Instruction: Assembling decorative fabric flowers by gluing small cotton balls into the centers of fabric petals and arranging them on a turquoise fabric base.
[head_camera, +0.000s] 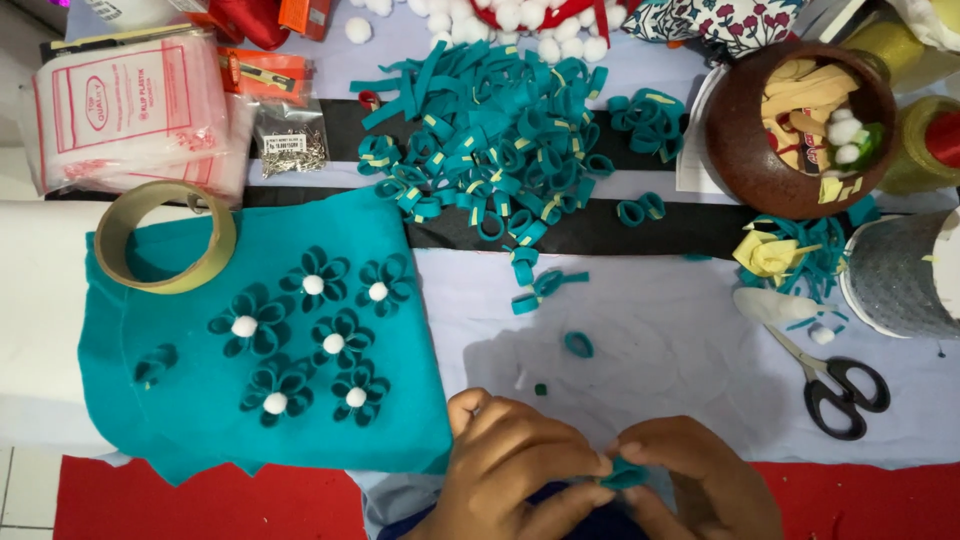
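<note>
While both hands meet at the near edge of the table (700, 340), a spread of craft things fills the surface beyond them. Toward the left edge lies a teal felt sheet (200, 430) carrying six finished felt flowers (312, 285) with white pompom centres, and a ring of tape (165, 237) rests on its far left corner. Past the sheet, near the far edge, sits a heap of teal felt loops (500, 130), with a few strays, one loose loop (578, 344) lying just beyond the hands. A bag of small pins (291, 148) and a clear packet of plastic bags (130, 110) lie near the far left corner. Toward the right edge stand a brown round bowl (750, 150) of scraps and a grey container (900, 280); black-handled scissors (840, 385) lie near the right hand. Nothing sits between the hands and the loose loop.

The left hand (510, 460) and right hand (700, 480) are both curled closed, fingertips pinching one small teal felt piece (625, 475) between them at the near edge. Its long axis appears to run roughly left to right, parallel to that edge; most of it is hidden by fingers, so which way it points cannot be told.
</note>
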